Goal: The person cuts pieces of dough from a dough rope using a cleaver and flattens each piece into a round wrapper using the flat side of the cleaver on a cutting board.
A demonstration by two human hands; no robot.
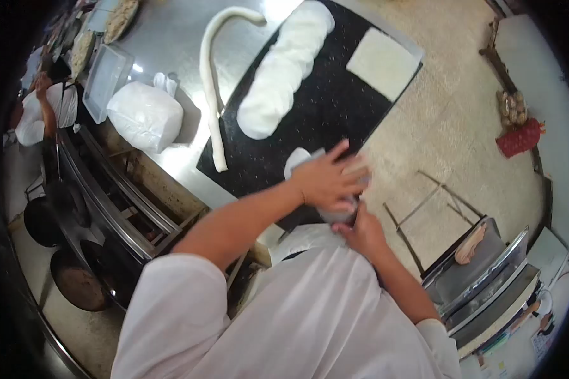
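Observation:
My left hand (pixel 329 180) reaches over the near edge of a black board (pixel 335 95), its fingers spread and slightly blurred. Below it, my right hand (pixel 365 235) closes around the lower end of a greyish, shiny thing (pixel 338 215), mostly hidden by my hands. A small white dough piece (pixel 296 159) shows beside my left wrist. Farther up the board lies a row of overlapping white dough rounds (pixel 284 69). A long dough rope (pixel 207 69) curves along the board's left side, partly on the metal table. At the far right corner rests a flat, pale square sheet (pixel 384 63).
A filled white plastic bag (pixel 146 117) and a clear plastic tub (pixel 105 82) stand on the metal table (pixel 171 38). Dark pans (pixel 76 278) are at lower left. A person (pixel 47 107) is at far left. A metal-legged stand (pixel 423 215) and trays (pixel 480 265) are at right.

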